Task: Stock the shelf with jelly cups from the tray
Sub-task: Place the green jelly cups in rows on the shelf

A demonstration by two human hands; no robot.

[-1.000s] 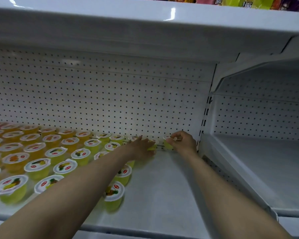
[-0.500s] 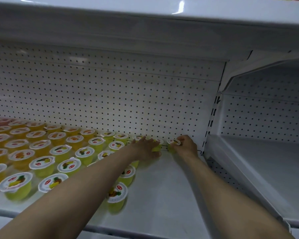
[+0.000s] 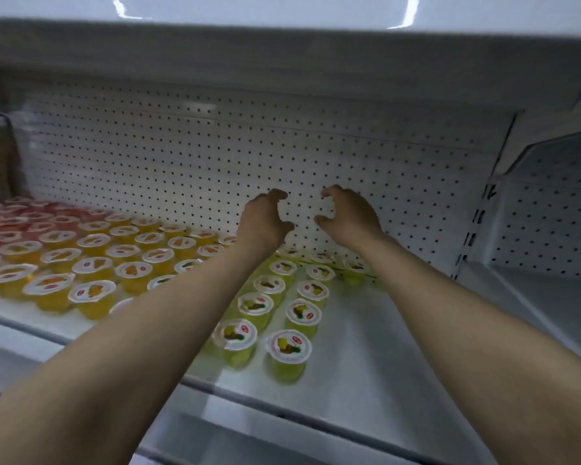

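Rows of jelly cups stand on the white shelf [image 3: 366, 357]: red ones at the far left, orange ones [image 3: 91, 293] in the middle, yellow-green ones [image 3: 287, 354] toward the right. My left hand [image 3: 264, 219] and my right hand [image 3: 348, 214] hover side by side above the back row, in front of the pegboard. Both hold nothing, with fingers loosely curved and facing each other. Two yellow-green cups [image 3: 354, 268] stand at the back of the shelf below my right wrist. No tray is in view.
The perforated back panel [image 3: 182, 169] closes the shelf behind. An upper shelf [image 3: 282, 45] overhangs close above the hands. To the right a divider post [image 3: 477, 223] separates a neighbouring bay [image 3: 550, 290].
Both hands have let go of the yellow-green cups at the back of the shelf and lifted off them. The camera has dropped and swung left, showing more cups.
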